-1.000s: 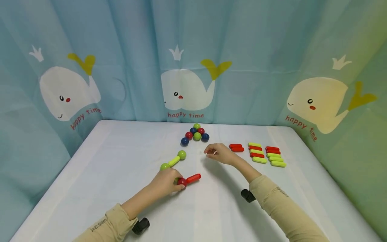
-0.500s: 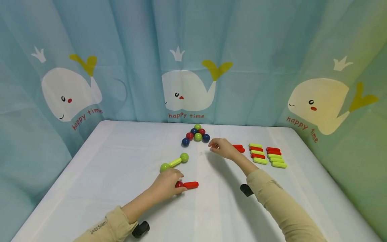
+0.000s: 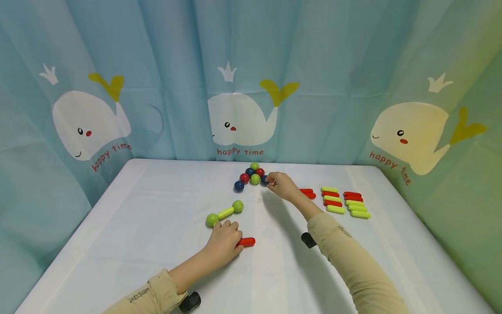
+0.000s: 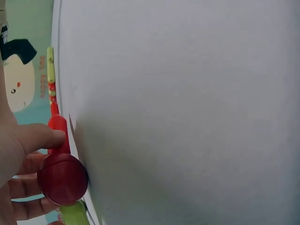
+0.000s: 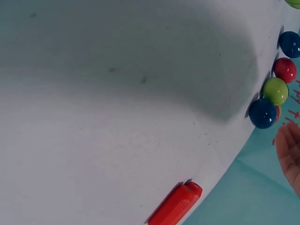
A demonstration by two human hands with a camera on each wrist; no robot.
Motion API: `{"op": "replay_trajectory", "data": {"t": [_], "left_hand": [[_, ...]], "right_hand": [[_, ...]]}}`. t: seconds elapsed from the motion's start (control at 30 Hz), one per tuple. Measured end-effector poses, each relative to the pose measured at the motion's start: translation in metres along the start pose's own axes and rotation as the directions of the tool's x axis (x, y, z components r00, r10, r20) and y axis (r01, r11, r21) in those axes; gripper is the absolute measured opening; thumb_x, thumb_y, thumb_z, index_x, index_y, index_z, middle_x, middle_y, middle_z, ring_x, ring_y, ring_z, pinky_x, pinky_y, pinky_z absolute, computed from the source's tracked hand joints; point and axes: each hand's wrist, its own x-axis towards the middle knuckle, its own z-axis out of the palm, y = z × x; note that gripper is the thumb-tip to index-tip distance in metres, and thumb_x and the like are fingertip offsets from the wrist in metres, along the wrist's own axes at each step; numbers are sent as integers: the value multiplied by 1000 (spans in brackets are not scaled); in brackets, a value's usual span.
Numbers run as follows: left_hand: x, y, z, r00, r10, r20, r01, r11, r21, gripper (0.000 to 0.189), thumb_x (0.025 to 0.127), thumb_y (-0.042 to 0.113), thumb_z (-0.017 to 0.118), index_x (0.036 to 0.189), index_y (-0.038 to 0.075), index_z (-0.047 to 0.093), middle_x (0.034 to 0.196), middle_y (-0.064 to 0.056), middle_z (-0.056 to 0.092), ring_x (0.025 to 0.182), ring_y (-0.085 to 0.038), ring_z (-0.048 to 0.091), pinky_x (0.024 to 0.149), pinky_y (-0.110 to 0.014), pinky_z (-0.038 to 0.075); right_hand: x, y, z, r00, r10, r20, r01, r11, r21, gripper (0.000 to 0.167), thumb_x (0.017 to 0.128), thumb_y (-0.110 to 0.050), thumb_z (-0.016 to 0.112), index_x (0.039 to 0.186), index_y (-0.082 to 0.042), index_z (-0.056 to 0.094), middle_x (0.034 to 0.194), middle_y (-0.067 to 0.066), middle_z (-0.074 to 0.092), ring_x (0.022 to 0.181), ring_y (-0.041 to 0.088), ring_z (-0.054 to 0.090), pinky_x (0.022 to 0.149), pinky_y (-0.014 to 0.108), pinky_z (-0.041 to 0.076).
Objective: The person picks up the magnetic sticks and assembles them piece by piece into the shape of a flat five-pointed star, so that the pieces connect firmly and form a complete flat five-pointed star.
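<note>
My left hand (image 3: 224, 242) pinches a red stick (image 3: 248, 242) low over the table. Seen from the left wrist, the thumb lies across this stick and other fingers are behind; a red ball (image 4: 63, 179) sits at its end, with a yellow-green piece (image 4: 74, 213) below the ball. Just beyond that hand lies a yellow-green stick (image 3: 225, 213) with a green ball (image 3: 237, 206) at one end and another green ball (image 3: 212, 219) at the other. My right hand (image 3: 283, 186) reaches to the dark blue ball (image 3: 264, 179); in the right wrist view its fingers (image 5: 287, 143) are apart from that ball, holding nothing.
A cluster of loose balls, among them a green ball (image 3: 255, 179) and a blue ball (image 3: 239, 186), lies at the back middle. Right of it are two red sticks (image 3: 307, 194) and rows of red and yellow-green sticks (image 3: 357, 208). A curtain (image 3: 168, 87) hangs behind the table (image 3: 137, 209).
My right hand has moved away from me to the blue ball. My left hand has shifted over the red ball toward the red stick, which has turned and now lies more level.
</note>
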Motion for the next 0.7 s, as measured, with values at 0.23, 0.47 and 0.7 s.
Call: {"op": "replay_trajectory", "data": {"t": [0.23,0.47,0.7], "left_hand": [[-7,-3,2,998,-5,-63,3,1000,-29,19,76,30,76,75,13,68,71,3,52,68,-14,43,59,-26,32],[-9,-11,3,992,-13,-128,1,995,-98,20,73,29,80,79,11,73,71,2,56,73,-15,50,66,-27,43],[-9,-18,-2,993,-68,-99,49,982,-182,22,70,28,82,77,8,72,69,2,58,70,-14,52,61,-24,42]], "right_hand": [[12,1,6,995,94,-31,-96,992,-77,23,86,1,61,109,6,62,108,25,62,100,35,58,91,44,49],[21,3,13,994,96,-58,-100,992,-81,26,85,0,63,110,7,61,110,24,61,104,35,58,92,44,48],[33,-7,18,997,47,-60,-50,997,-55,30,85,1,64,113,8,59,111,23,61,107,35,58,97,45,45]]}}
